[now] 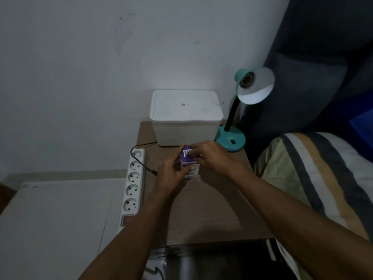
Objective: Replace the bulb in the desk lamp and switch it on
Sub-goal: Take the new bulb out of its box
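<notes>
Bulb box [188,161] pinched between fingers of both hands.

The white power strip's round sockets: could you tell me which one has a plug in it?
None visibly: all five round sockets look empty; the black cable merely crosses the strip.

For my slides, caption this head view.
Both hands, left hand and right hand, hold the bulb box; desk lamp socket empty.

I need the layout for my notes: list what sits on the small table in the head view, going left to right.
power strip → left hand → bulb box → right hand → lamp base. The white lidded bin sits behind, overlapping the middle.
</notes>
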A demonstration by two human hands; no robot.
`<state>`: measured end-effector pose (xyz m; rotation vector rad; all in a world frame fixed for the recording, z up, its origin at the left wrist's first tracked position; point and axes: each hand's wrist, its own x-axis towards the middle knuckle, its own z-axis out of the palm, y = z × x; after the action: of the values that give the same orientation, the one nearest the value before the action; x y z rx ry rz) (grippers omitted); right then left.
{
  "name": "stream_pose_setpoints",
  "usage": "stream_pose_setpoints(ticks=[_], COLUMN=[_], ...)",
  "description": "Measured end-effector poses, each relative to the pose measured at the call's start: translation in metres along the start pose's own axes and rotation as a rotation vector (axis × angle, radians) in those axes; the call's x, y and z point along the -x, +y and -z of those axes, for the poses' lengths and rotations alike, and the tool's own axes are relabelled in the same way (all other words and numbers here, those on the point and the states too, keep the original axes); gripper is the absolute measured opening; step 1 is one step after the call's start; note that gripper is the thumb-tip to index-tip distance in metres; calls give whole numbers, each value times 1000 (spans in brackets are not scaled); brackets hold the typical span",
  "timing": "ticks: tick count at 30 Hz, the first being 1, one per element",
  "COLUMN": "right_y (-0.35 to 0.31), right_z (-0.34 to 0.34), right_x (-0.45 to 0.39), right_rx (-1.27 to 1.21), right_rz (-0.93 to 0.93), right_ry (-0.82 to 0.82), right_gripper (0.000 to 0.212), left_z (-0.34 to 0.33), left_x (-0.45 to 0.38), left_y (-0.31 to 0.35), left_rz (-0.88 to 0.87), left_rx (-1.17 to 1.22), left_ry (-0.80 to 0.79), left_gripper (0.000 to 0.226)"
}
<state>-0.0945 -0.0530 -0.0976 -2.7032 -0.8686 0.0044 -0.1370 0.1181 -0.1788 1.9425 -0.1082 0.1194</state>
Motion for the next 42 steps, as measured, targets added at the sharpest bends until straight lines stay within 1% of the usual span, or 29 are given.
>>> stream_pose_setpoints(ticks=[7,10,13,15,17,20,22,25,26,28,29,31,33,35,38,40,42], right_y=[4,6,7,6,5,4,1,-9,-12,-14,-13,-7,-3,-1,-4,-5,-7], right_z=[10,6,1,0,-1,-2,-3,0,2,3,2,-1,-5,-8,-6,-2,-3], right_x=[-4,-3,3,6,4,-2,-9,-16,-17,-15,-13,-7,-1,1,-3,-10,-17], right_rx=[39,64,51,35,-19,-233,-388,-565,-574,-467,-401,-287,-184,-110,-156,-197,-177], right_rz=[76,139,202,210,141,-96,-222,-416,-459,-449,-410,-331,-302,-296,-328,-366,-383], right_ry=[-21,-3,65,110,141,215,293,447,502,555,532,400,232,152,100,24,-27], right_gripper=[36,29,22,19,19,20,18,16,16,17,17,15,20,26,30,28,25], left_z=[-1,-2,-3,-4,-4,-5,-6,-5,-4,-2,0,2,3,4,3,3,3], left_x=[2,1,1,1,2,3,3,1,0,-2,-2,-2,-2,-3,-3,-3,-3], left_y=[-3,-4,-6,-6,-6,-8,-9,-14,-15,-15,-14,-11,-10,-9,-8,-6,-4], left_rz=[-27,-20,-21,-14,-5,6,9,-21,-37,-54,-54,-52,-43,-28,-5,5,15], left_rx=[13,23,17,7,7,1,-41,-138,-164,-183,-171,-163,-165,-159,-145,-130,-125], left_ry=[16,16,17,19,20,21,20,0,-8,-15,-21,-30,-39,-50,-62,-69,-63], left_gripper=[86,85,84,84,86,97,101,97,96,95,95,97,99,101,102,103,105])
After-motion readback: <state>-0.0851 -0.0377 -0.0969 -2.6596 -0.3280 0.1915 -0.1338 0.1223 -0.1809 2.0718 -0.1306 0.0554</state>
